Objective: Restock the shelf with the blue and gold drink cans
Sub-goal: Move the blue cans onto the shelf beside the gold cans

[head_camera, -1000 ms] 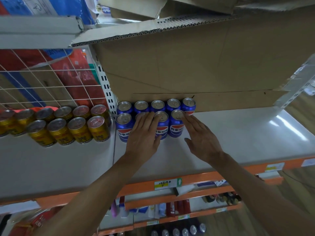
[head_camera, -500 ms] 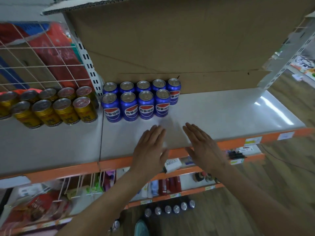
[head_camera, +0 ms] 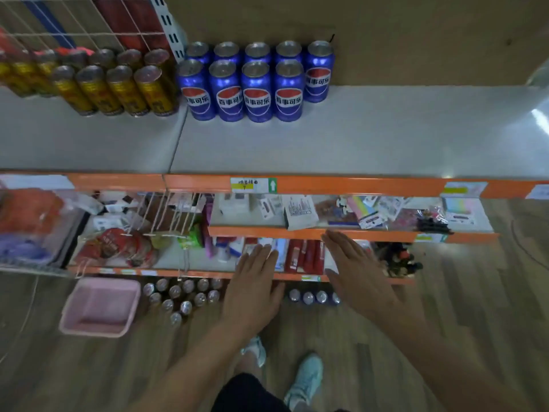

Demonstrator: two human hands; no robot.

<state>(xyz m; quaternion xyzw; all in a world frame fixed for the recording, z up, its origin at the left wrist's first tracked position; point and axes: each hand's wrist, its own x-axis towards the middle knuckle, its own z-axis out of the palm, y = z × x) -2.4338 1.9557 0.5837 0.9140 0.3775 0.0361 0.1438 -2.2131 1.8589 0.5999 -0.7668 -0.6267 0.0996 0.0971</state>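
Several blue cans (head_camera: 257, 90) stand in two rows at the back of the grey top shelf (head_camera: 356, 138). Gold cans (head_camera: 124, 89) stand in rows to their left, behind a wire grid. More cans (head_camera: 184, 295) stand on the floor below the lowest shelf, and a few more (head_camera: 309, 297) sit between my hands. My left hand (head_camera: 252, 289) and my right hand (head_camera: 356, 275) hang flat with straight fingers in front of the lower shelves, holding nothing and well below the top shelf.
An empty pink basket (head_camera: 101, 306) sits on the wooden floor at the left. Orange-edged lower shelves (head_camera: 297, 231) hold small packets and red tubes. Brown cardboard (head_camera: 386, 31) backs the top shelf. My feet in light shoes (head_camera: 303, 379) are at the bottom.
Both hands have drawn back from the blue cans on the top shelf and dropped down to the lower shelves. The view has tilted down toward the floor.
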